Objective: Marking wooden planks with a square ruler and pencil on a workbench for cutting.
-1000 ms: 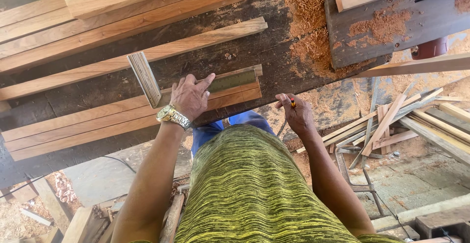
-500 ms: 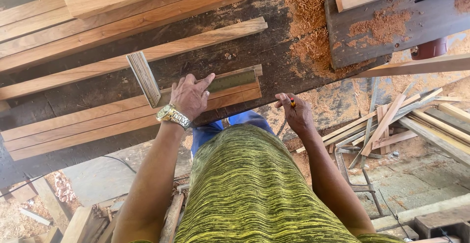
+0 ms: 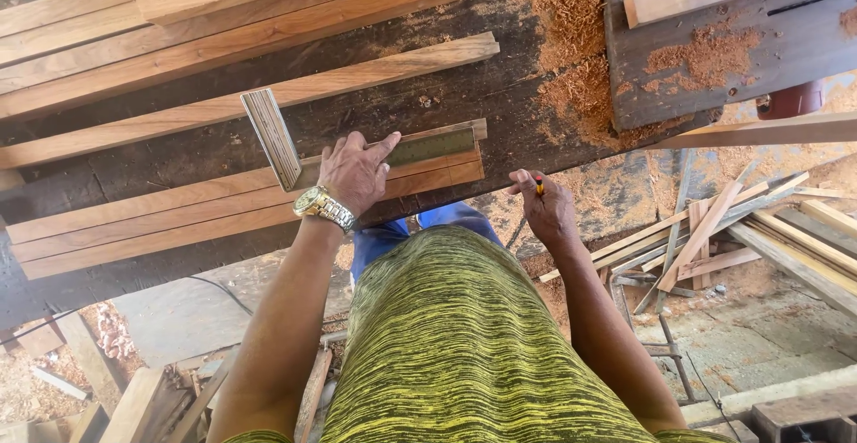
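My left hand, with a metal watch on the wrist, presses flat on a try square lying along several wooden strips at the near edge of a dark workbench. The square's wooden stock points away from me, left of the hand. My right hand hangs just off the bench's edge, to the right of the strips' ends, fingers closed around a short pencil with a red tip.
Longer wooden boards lie stacked across the far side of the bench. Sawdust is heaped at the right, beside a dark saw table. Offcut strips litter the floor to the right. More scrap wood lies lower left.
The view has shifted slightly; both hands hold the same places on the square and the pencil.
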